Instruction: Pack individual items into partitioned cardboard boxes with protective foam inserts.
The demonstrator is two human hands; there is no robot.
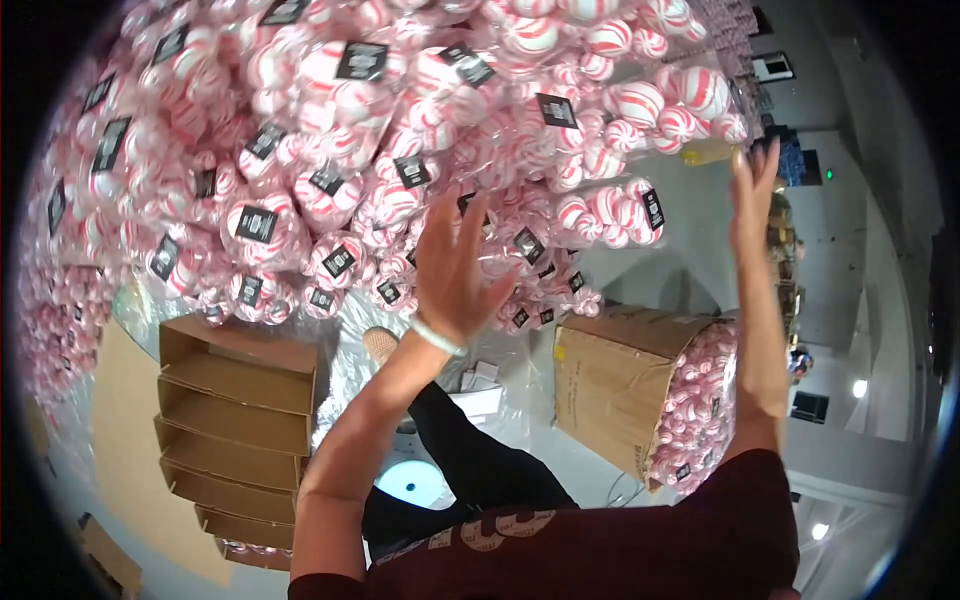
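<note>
A large heap of clear plastic bags [330, 190] fills the far side, each bag holding red-and-white swirled balls and bearing a black label. Over the heap's near edge is my left hand [450, 275], its fingers spread and a pale band around the wrist. Nothing shows in its grasp; whether it touches the bags beneath cannot be told. My right hand [755, 195] is raised at the far right, fingers stretched out and holding nothing visible. Beside its fingertips is a yellowish object [708, 153] that I cannot make out. One bag of striped balls [612, 215] lies at the heap's right edge, between my hands.
Open cardboard boxes [235, 385] stand in a row at the left. To the right, a brown carton [615, 395] is packed with more bagged balls [700, 405]. Near my foot lie white papers [480, 400] and plastic sheeting [350, 385]. A round white disc [410, 485] is below me.
</note>
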